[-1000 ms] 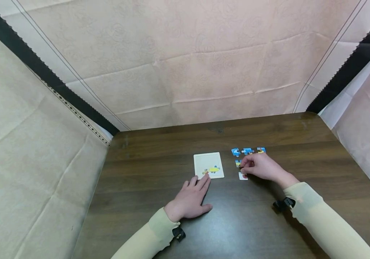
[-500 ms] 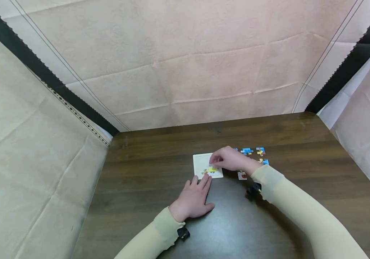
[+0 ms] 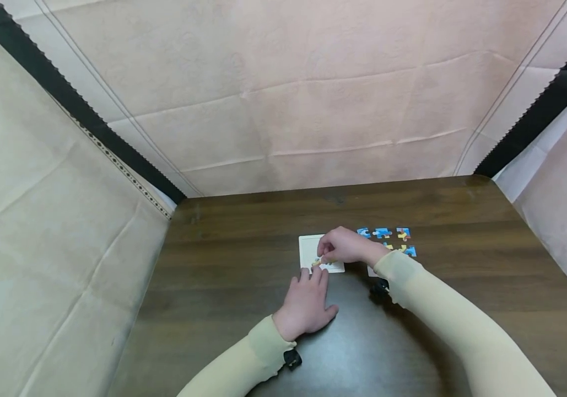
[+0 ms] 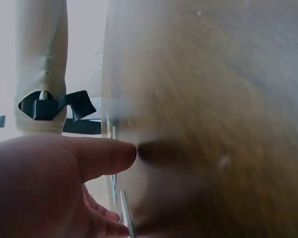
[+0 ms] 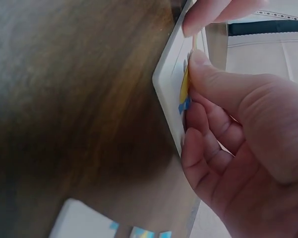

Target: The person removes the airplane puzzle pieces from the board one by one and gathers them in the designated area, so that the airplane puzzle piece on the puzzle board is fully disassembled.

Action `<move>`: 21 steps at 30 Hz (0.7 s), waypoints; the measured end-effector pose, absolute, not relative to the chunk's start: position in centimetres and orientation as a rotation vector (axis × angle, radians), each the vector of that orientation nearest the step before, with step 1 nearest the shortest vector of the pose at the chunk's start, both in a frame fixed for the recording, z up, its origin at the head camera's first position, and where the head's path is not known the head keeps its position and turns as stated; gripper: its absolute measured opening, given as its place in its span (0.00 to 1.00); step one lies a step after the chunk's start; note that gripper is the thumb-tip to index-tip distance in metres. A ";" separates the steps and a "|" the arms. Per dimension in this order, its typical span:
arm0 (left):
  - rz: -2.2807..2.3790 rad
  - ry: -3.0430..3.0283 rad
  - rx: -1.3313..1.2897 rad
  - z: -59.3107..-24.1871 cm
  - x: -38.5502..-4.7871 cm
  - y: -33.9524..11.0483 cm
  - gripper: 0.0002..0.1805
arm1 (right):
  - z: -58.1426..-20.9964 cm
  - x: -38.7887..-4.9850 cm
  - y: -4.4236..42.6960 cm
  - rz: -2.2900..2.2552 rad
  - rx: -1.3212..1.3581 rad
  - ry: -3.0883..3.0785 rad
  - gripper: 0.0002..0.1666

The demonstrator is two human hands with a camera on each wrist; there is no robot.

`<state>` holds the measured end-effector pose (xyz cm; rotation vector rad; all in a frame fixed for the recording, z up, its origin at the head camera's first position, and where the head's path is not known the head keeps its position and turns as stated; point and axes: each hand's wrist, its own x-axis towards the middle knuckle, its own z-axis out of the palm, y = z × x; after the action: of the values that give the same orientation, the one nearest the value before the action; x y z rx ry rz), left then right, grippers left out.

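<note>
A white puzzle tray (image 3: pixel 307 245) with a raised rim lies on the brown table. Fingertips of my left hand (image 3: pixel 306 305) rest on its near edge, fingers straight and thumb spread. Over the tray, my right hand (image 3: pixel 347 244) has thumb and fingers brought together, pinching a small puzzle piece that they mostly cover. In the right wrist view, a yellow and blue puzzle piece (image 5: pixel 184 90) shows beside the right thumb, close to the tray surface. Much of the picture in the tray is hidden by the right hand.
Several loose puzzle pieces lie right of the tray, among them a blue piece (image 3: pixel 382 233) and a corner piece (image 3: pixel 404 234). A white piece (image 3: pixel 371 272) is partly behind the right sleeve. Pale cloth (image 3: pixel 313 110) hangs beyond the table (image 3: pixel 243 231).
My right hand has moved left from the loose pieces to the tray with a puzzle piece, then slightly lower over it. The left hand stays at the tray's near edge.
</note>
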<state>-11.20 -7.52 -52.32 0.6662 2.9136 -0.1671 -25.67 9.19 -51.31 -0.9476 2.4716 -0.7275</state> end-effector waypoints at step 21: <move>-0.182 2.959 0.586 -51.9 -11.3 -6.3 0.52 | -50.8 -25.6 9.0 -0.647 -0.953 2.433 0.05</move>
<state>-11.33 -6.27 -51.94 0.5864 2.9591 -0.1817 -25.56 8.96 -50.80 -0.9526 2.4331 -0.6474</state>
